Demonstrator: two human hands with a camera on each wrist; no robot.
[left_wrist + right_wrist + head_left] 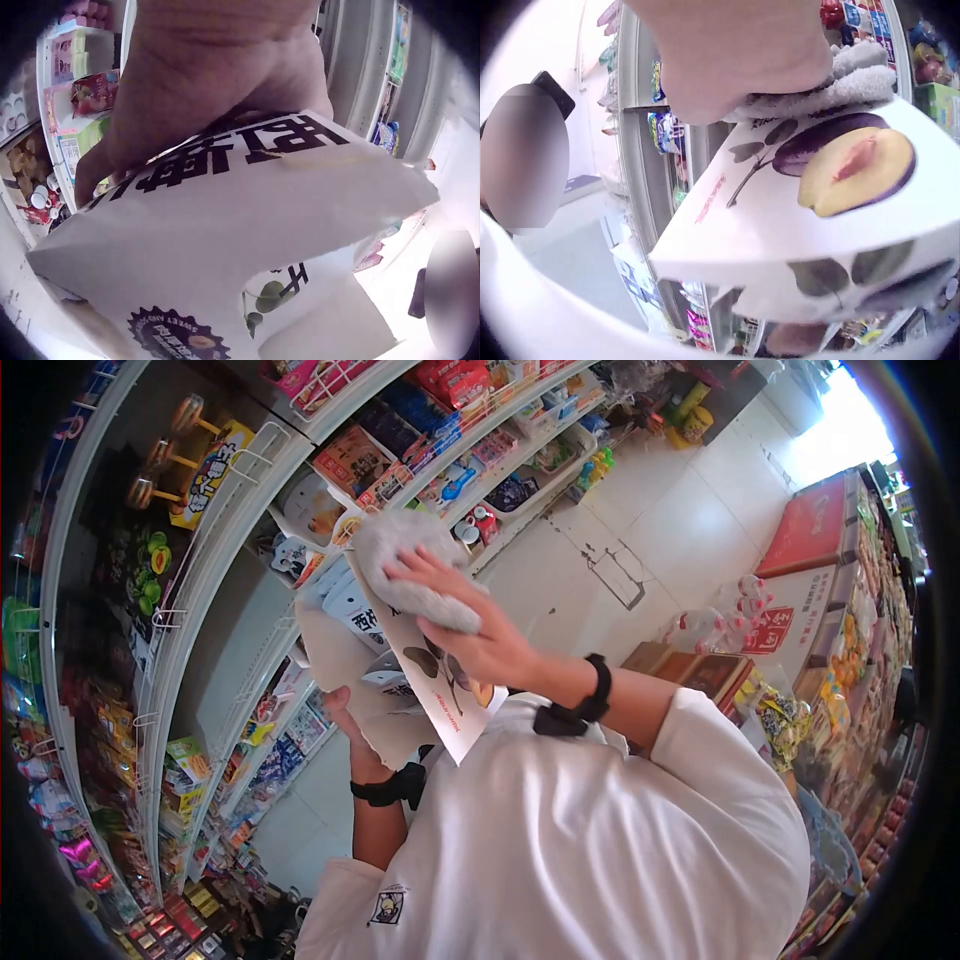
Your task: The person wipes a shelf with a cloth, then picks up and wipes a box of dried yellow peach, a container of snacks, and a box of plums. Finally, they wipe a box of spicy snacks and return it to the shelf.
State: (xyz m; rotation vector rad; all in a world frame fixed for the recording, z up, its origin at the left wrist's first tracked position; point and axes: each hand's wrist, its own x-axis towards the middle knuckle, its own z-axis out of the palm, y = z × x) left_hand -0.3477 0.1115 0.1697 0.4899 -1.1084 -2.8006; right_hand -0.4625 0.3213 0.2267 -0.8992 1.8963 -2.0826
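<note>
A white cardboard box [727, 217] with plum pictures and black lettering is held up in front of the body, tilted. Its open side has a ragged edge and shows white packets [350, 605] inside. My left hand [345, 712] grips the box from its far lower side; in the left wrist view it lies across the lettered face, fingers reaching over the edge. My right hand [470, 625] holds a bunched grey fluffy cloth [400, 540] against the plum-printed face, fingers spread over the cloth and thumb below it. The right fingers are hidden in the right wrist view.
Shelves of packaged goods [420, 450] run along the left and beyond the box. On the right are stacked cartons [810, 525], a pack of bottles [720, 620] and brown boxes [690, 665]. Tiled floor [560, 590] lies between.
</note>
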